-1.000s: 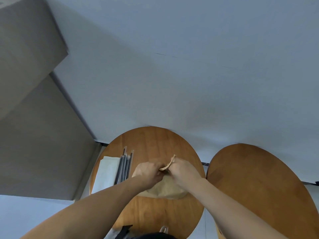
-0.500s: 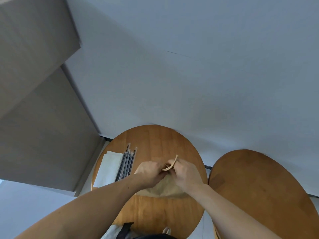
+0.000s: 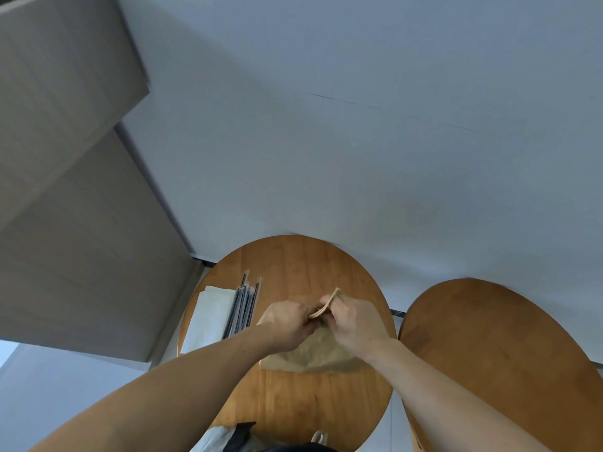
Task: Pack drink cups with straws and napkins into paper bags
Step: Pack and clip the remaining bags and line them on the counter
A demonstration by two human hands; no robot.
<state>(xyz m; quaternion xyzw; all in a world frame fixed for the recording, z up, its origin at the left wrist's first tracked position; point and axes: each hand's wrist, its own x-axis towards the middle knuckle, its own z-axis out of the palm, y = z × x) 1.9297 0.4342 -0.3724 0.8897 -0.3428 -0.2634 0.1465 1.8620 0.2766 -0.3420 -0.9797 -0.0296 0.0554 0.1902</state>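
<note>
A brown paper bag [image 3: 318,352] lies on the round wooden table [image 3: 293,265], mostly under my hands. My left hand [image 3: 287,324] and my right hand [image 3: 354,322] meet over the bag's top, and both pinch its tan paper handle [image 3: 326,306], which sticks up between them. Several black straws in clear wrappers [image 3: 244,308] lie to the left of the bag. A stack of white napkins [image 3: 208,318] lies beside the straws at the table's left edge. No drink cup is in view.
A second round wooden table [image 3: 489,347] stands to the right, a narrow gap away. A grey-white wall [image 3: 359,141] rises behind both tables and a beige cabinet [image 3: 65,223] is at the left. Dark and pale objects [image 3: 241,435] peek in at the bottom edge.
The view has shifted slightly. My hands stay together at the bag's handle, with only small finger movements.
</note>
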